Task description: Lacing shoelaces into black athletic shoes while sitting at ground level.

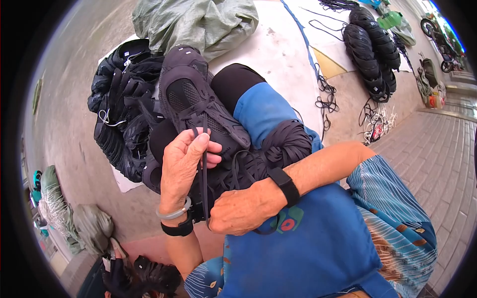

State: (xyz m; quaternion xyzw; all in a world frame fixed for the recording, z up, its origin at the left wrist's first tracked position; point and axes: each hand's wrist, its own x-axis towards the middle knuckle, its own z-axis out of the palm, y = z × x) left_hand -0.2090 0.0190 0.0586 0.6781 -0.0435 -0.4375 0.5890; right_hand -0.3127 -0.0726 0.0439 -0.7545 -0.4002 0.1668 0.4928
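Note:
A dark purple-black mesh shoe upper (pixel 185 94) lies across my lap, its toe pointing away. A flat dark shoelace (pixel 204 171) hangs from its eyelets toward me. My left hand (pixel 186 159) pinches the lace just below the upper, thumb against fingers. Lower down, my right hand (pixel 243 208) is closed around the lace's lower part; what lies inside the fist is hidden. A thick bundle of dark laces (pixel 287 144) rests on my right leg, above the right forearm. More dark shoe parts lie partly hidden beneath my hands.
Black shoe uppers (pixel 126 99) are heaped at left, beside a grey-green sack (pixel 198 25). At right are stacked uppers (pixel 370 52), loose black laces (pixel 326 99) and tangled white laces (pixel 380 126). Another person's dark uppers (pixel 159 275) show at lower left.

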